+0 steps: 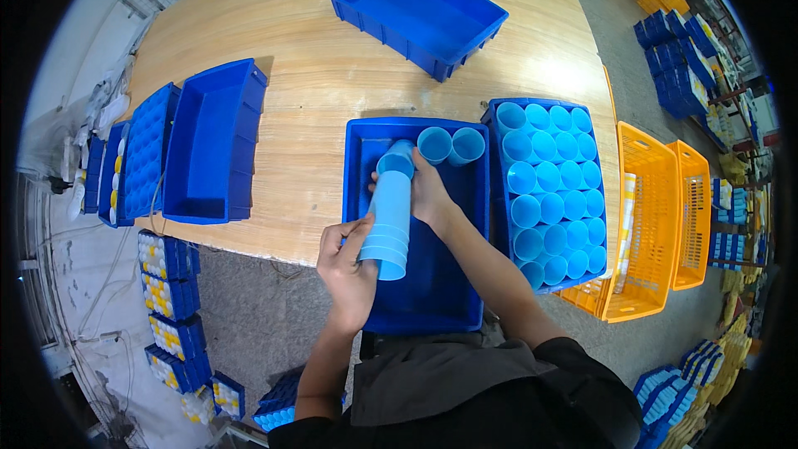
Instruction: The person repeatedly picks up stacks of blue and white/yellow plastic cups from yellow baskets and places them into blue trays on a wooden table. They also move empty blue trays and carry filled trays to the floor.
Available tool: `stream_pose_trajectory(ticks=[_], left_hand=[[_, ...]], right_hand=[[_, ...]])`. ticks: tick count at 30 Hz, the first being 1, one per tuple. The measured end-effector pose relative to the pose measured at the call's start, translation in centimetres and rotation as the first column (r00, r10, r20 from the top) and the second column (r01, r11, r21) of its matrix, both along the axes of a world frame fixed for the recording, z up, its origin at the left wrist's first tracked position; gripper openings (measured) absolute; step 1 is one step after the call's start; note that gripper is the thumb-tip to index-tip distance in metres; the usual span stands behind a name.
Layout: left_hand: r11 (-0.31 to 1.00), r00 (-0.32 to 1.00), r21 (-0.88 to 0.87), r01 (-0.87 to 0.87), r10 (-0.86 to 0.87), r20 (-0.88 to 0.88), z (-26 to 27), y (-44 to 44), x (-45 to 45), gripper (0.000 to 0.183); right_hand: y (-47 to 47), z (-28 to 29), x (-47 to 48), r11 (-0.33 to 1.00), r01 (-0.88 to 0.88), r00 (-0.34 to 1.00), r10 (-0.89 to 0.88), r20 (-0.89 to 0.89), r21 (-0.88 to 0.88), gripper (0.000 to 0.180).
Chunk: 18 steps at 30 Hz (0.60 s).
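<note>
Before me lies a blue plastic tray (424, 299) with two light blue cups (434, 144) standing upright in its far right corner. My left hand (349, 265) grips the near end of a tilted stack of nested light blue cups (391, 215) over the tray. At the stack's far end, my right hand (424, 190) holds a light blue cup (396, 159); its fingers are partly hidden behind the cups. Right beside the tray, a second blue tray (542, 101) is packed with rows of upright light blue cups (547, 176).
Blue trays stand at the table's far edge (418, 6) and left side (209, 143), the latter beside stacked trays. Orange crates (645, 224) stand off the right edge. Filled trays (177, 318) are piled on the floor at left, more at right.
</note>
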<state>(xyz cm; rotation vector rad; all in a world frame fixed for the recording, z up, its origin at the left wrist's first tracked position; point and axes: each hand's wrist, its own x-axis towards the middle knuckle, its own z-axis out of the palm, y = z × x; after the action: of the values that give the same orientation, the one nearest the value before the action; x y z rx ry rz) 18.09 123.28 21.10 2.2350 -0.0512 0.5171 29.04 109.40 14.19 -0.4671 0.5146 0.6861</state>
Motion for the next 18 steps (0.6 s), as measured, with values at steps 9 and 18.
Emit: stream_pose_trajectory(ticks=[9,18], left_hand=[[0.999,0.997,-0.028,0.031,-0.032,-0.067,-0.4,-1.1,0.4,0.03],[0.978,0.971,0.206,-0.024,0.072,-0.227,-2.9,3.1,6.2,0.024]], right_hand=[[-3.1,-1.2,-6.6,0.98,0.097,0.995,-0.099,-0.007,-0.174,0.059],[-7.8,-1.7,-5.9,0.908,0.405,0.902,-0.416,-0.113,-0.107,0.091]])
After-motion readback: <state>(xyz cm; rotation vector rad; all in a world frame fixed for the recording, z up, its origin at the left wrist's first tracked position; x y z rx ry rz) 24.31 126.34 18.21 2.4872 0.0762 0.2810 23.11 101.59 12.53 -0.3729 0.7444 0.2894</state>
